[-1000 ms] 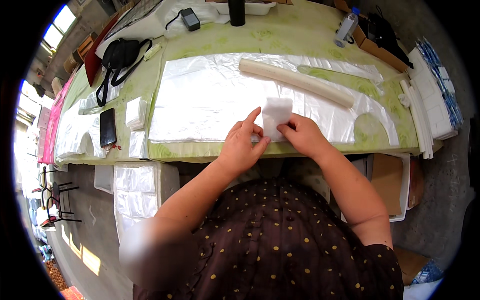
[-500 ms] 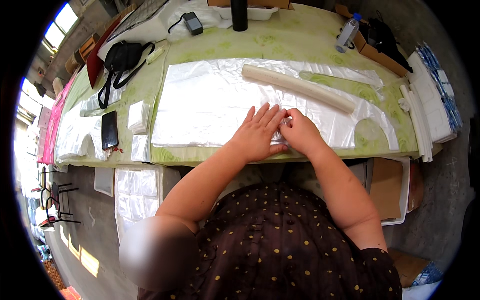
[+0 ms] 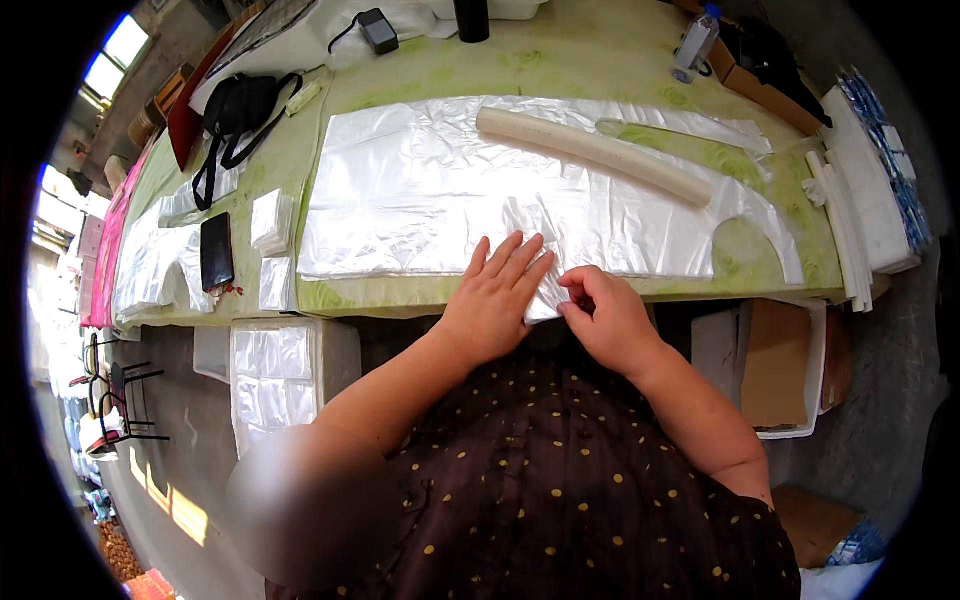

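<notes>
A stack of thin white plastic bags with a curved cut-out at its right end lies flat on the table. At its near edge is a narrow folded plastic bag, partly hidden by my hands. My left hand presses flat on its left side, fingers stretched and spread. Thumb and forefinger of my right hand are pinched together at the folded bag's right edge, the other fingers curled. A pale tube rests across the stack beyond my hands.
Left of the stack are small piles of folded white packets, a black phone and a black bag. A water bottle stands at the back right. Rolled white plastic lies at the right edge. An open bin stands below.
Both hands have moved nearer to my body, to the table's front edge. The folded bag now shows between them, and my left fingers are more spread.
</notes>
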A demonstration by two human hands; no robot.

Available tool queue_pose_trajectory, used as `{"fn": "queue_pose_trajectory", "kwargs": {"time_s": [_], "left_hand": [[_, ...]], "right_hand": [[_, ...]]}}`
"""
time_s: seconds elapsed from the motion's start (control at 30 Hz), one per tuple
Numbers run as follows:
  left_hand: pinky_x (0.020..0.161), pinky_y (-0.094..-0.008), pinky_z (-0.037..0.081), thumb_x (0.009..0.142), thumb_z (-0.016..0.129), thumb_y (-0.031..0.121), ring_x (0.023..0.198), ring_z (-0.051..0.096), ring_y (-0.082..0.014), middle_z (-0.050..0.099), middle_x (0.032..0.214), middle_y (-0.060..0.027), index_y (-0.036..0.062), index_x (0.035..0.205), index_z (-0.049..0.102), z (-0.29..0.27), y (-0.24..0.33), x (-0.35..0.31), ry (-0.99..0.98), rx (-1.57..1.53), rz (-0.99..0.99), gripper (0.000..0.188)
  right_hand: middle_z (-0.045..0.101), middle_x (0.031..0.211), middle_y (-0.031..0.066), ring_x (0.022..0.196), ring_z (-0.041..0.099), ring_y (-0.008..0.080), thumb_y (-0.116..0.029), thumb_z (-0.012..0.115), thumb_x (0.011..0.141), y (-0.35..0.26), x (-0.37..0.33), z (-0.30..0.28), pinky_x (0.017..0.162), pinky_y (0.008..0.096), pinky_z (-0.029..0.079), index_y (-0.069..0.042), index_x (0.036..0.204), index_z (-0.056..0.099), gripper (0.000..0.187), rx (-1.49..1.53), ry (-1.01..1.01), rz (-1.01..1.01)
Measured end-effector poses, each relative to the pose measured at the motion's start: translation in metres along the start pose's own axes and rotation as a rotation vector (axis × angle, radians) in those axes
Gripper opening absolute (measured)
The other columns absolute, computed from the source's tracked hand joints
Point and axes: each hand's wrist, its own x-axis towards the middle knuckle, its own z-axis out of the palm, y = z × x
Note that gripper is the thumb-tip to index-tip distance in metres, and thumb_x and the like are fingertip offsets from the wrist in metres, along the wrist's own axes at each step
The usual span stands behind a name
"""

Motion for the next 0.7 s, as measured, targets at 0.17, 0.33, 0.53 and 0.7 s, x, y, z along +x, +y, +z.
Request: {"fn": "queue_pose_trajectory", "kwargs": {"time_s": [0.17, 0.33, 0.53, 0.7], "left_hand": [[0.117, -0.0542, 0.034, 0.082, 0.058, 0.001, 0.14, 0.047, -0.0323, 0.054, 0.137, -0.0096, 0.0074, 0.137, 0.059, 0.007, -0.003, -0.011, 0.157, -0.089, -0.018, 0.055], [0.116, -0.0535, 0.037, 0.082, 0.057, 0.0, 0.137, 0.049, -0.0318, 0.055, 0.127, -0.0088, 0.0089, 0.134, 0.061, 0.002, 0.0, -0.008, 0.171, -0.126, -0.042, 0.053], [0.114, -0.0516, 0.038, 0.08, 0.061, -0.005, 0.133, 0.053, -0.0361, 0.061, 0.123, -0.011, 0.0114, 0.129, 0.064, 0.003, -0.006, -0.006, 0.17, -0.251, -0.083, 0.052], [0.105, -0.047, 0.044, 0.086, 0.071, 0.008, 0.115, 0.062, -0.0345, 0.07, 0.105, -0.0124, 0.0117, 0.132, 0.063, 0.0, -0.014, 0.001, 0.256, -0.412, -0.195, 0.047]], "right_hand": [[0.067, 0.089, 0.0113, 0.088, 0.064, 0.0325, -0.007, 0.072, 0.082, 0.001, -0.008, -0.014, 0.081, 0.0433, 0.05, -0.005, 0.105, 0.064, 0.025, -0.002, 0.019, -0.226], [0.065, 0.115, 0.0098, 0.108, 0.059, 0.034, -0.004, 0.071, 0.075, 0.024, 0.018, -0.023, 0.097, 0.0444, 0.045, -0.008, 0.11, 0.065, 0.035, -0.176, 0.038, -0.476], [0.063, 0.117, 0.0084, 0.111, 0.056, 0.0326, -0.011, 0.072, 0.076, 0.029, 0.037, -0.015, 0.096, 0.0443, 0.044, -0.011, 0.108, 0.068, 0.032, -0.28, -0.02, -0.488], [0.063, 0.098, 0.0091, 0.099, 0.057, 0.0329, -0.019, 0.074, 0.081, 0.03, 0.054, -0.007, 0.087, 0.0443, 0.046, -0.008, 0.088, 0.069, 0.014, -0.315, -0.047, -0.358]]}}
